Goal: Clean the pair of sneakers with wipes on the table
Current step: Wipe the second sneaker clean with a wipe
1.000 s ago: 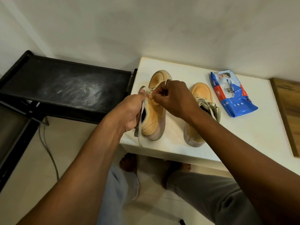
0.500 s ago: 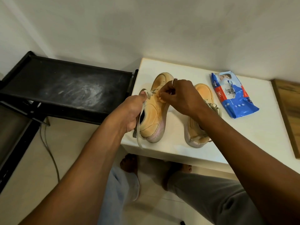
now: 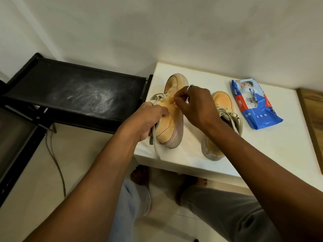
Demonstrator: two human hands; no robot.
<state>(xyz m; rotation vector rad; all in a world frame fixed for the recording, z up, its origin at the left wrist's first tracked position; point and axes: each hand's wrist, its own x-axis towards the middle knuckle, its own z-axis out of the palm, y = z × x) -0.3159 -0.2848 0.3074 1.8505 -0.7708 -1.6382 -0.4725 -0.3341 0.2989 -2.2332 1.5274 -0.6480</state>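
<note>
White table [image 3: 262, 151], blue wipes pack [image 3: 257, 109] ("mee")

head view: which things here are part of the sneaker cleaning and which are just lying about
For the job: held sneaker, other sneaker, wipes pack, white table, left hand, right hand.
Lying about: black rack, cable, wooden board.

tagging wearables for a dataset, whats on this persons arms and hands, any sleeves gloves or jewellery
The left hand wears nothing, and no sleeve, glove, watch or bracelet shows along its arm. The right hand is the same, except for one thin silvery ring on a finger.
</note>
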